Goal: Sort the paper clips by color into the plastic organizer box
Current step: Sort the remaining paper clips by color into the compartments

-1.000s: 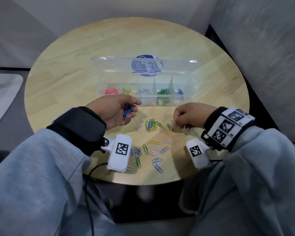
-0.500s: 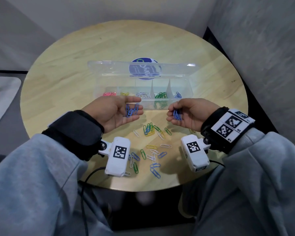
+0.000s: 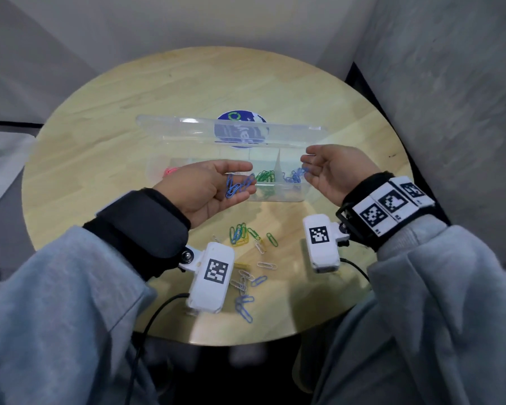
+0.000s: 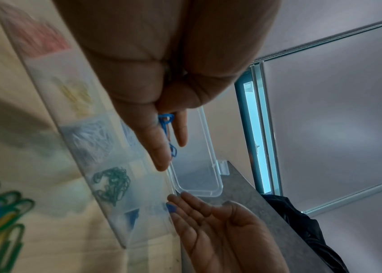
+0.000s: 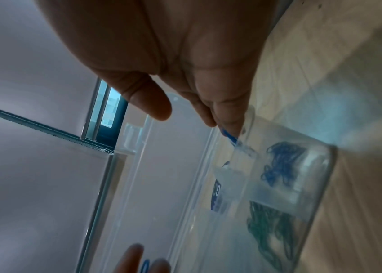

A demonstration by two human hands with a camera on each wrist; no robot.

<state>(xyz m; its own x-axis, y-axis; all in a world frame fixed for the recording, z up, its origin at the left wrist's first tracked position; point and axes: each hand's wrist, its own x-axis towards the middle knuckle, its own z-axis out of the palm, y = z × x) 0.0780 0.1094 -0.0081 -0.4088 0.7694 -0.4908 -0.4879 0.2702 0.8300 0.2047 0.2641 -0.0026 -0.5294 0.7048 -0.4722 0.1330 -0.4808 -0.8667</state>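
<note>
Toward the table's (image 3: 105, 118) far middle we see the clear organizer box (image 3: 170, 133), lid up, clips sorted inside; our left hand (image 3: 205, 188) hovers at its near wall, palm up, fingers loosely cupping blue clips (image 3: 238, 185); our right hand (image 3: 330, 171) tips a blue clip (image 3: 300, 172) off slack fingertips over the rightmost compartment; loose clips (image 3: 246, 258) lie near the front edge.
</note>
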